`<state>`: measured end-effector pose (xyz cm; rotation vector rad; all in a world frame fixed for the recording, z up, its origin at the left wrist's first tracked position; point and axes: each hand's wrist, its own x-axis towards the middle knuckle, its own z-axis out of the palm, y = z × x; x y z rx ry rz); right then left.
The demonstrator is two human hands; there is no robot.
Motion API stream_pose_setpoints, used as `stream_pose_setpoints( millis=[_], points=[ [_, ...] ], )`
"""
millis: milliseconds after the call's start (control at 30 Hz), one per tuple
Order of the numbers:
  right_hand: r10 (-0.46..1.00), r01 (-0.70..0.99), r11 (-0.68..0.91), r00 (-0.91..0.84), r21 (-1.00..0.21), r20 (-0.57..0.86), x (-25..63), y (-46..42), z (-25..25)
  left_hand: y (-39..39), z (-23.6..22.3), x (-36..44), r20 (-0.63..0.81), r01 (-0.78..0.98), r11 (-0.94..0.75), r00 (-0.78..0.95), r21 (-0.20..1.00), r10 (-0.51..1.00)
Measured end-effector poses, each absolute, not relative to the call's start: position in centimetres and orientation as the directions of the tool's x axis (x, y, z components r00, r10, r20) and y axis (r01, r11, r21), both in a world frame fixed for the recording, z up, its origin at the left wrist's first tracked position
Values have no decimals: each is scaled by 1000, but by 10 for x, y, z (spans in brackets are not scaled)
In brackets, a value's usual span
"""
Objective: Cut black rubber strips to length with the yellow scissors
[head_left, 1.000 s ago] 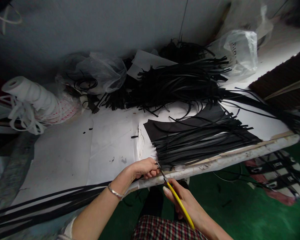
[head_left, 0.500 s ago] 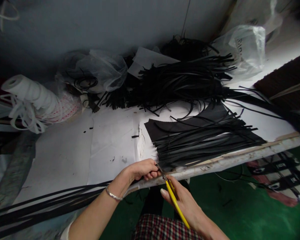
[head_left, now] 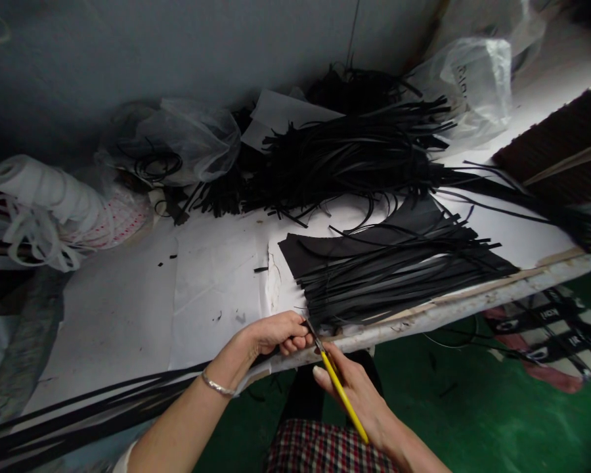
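Observation:
My left hand [head_left: 285,332], with a silver bracelet on its wrist, is closed at the table's front edge on long black strips [head_left: 103,394]. These strips run under my left forearm to the lower left. In my right hand [head_left: 352,381] is a pair of scissors [head_left: 345,396] with yellow handles. Their metal blades point up and left and meet the fingertips of my left hand, where the strip ends are partly hidden. Just right of the blades, cut black strips [head_left: 374,289] lie side by side on a dark sheet [head_left: 295,256].
A big heap of black strips [head_left: 345,157] lies at the back, between clear plastic bags [head_left: 197,138]. At left sits a roll of white tape [head_left: 49,190]. White paper [head_left: 217,289] covers the table [head_left: 404,328]. A patterned cloth bundle [head_left: 556,335] is at right, above the green floor.
The view has shifted slightly, so things sit a little further left. The yellow handles look closer together now. Both hands stay at the same spot by the table edge.

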<state>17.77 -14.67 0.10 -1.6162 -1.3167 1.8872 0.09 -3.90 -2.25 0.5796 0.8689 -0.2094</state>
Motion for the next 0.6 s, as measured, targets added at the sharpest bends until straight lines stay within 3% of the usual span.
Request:
stream_pose_setpoints(
  millis=[200,600],
  points=[
    [755,365,-495,-268,-788,-598,182,-147,-9,-36,-27,1,-773,391,852,633,350,27],
    [763,301,-507,-279,-808,-583,188,-146,-14,-37,-30,-4,-721,376,874,691,308,-43]
  ],
)
